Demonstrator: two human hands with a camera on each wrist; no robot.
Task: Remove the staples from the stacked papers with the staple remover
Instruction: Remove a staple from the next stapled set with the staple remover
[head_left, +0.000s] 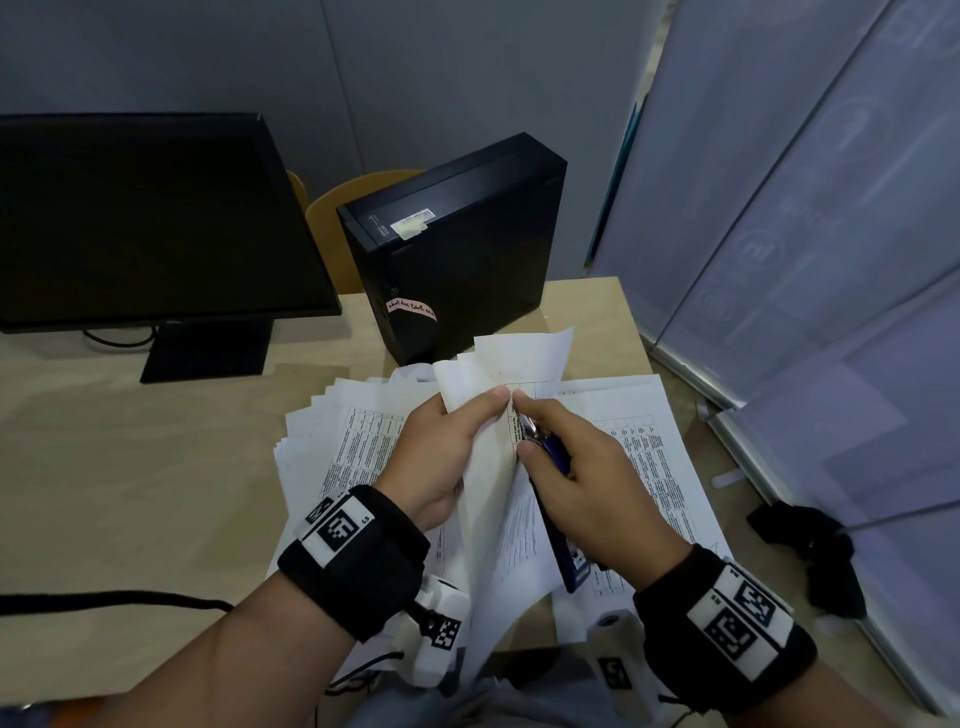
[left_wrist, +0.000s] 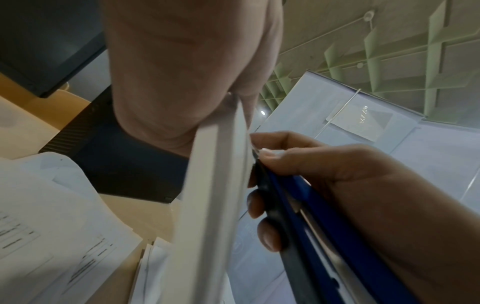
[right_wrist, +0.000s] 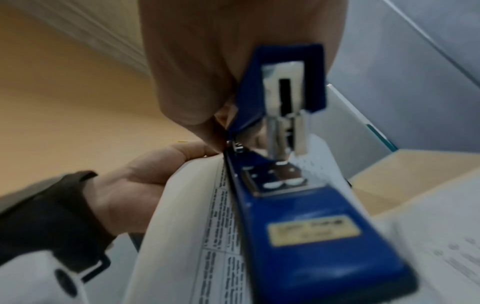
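My left hand (head_left: 480, 413) grips a stapled bundle of printed sheets (head_left: 519, 358) and holds it raised and folded above the desk, thumb on its front side. My right hand (head_left: 535, 421) grips a blue stapler-type staple remover (head_left: 556, 452), forefinger near its metal tip. That tip touches the bundle's edge just by my left thumb. In the left wrist view the bundle (left_wrist: 215, 185) shows edge-on beside the blue tool (left_wrist: 311, 216). From the right wrist the tool (right_wrist: 298, 226) runs along the printed page (right_wrist: 187, 205). The staple itself is hidden.
More printed sheets (head_left: 353, 431) lie fanned out on the wooden desk (head_left: 130, 467) under both hands. A dark monitor (head_left: 145, 218) stands at the left, a black computer case (head_left: 457, 244) behind the papers. Grey partition panels (head_left: 779, 208) close the right side. A black cable (head_left: 104, 597) crosses the desk front.
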